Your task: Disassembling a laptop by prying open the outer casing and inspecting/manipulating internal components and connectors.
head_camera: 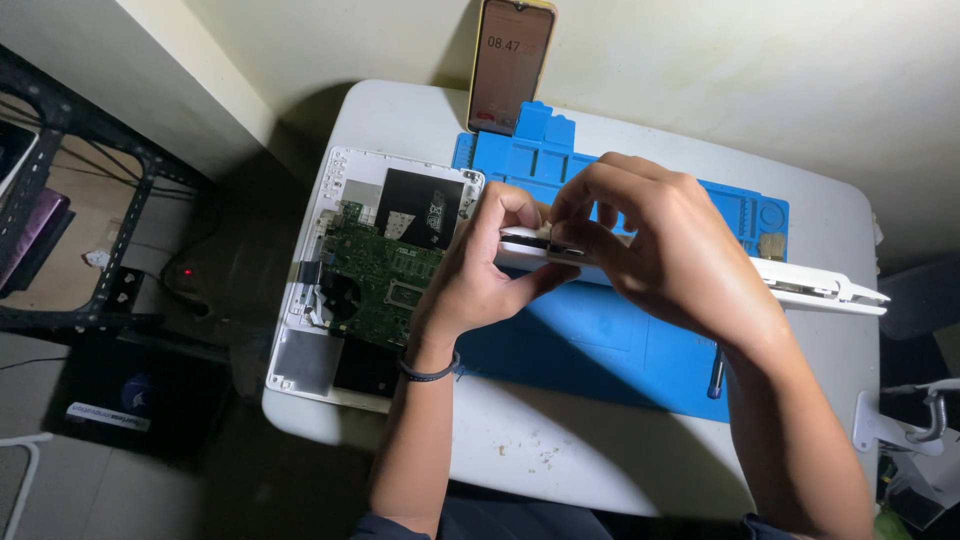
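Both hands are working on a white laptop lid panel [700, 275] held edge-on above the blue work mat [600, 345]. Left hand [480, 270], with a dark band on its wrist, is pinching the panel's left end between thumb and fingers, while the right hand [650, 240] is curling over the same end from the far side, fingertips pressing on its edge. From there the panel is stretching to the right, its hinge end [850, 292] sticking out past the mat's right edge.

Lying to the left on the white table [520, 450] is the opened white laptop base [370, 275], its green circuit board [385, 280] and dark fan showing. A screwdriver [716, 372] is resting on the mat near the right forearm. At the far edge of the table, a phone [512, 62] with a lit screen is leaning upright against the wall. Small crumbs of debris are lying on the near part of the table.
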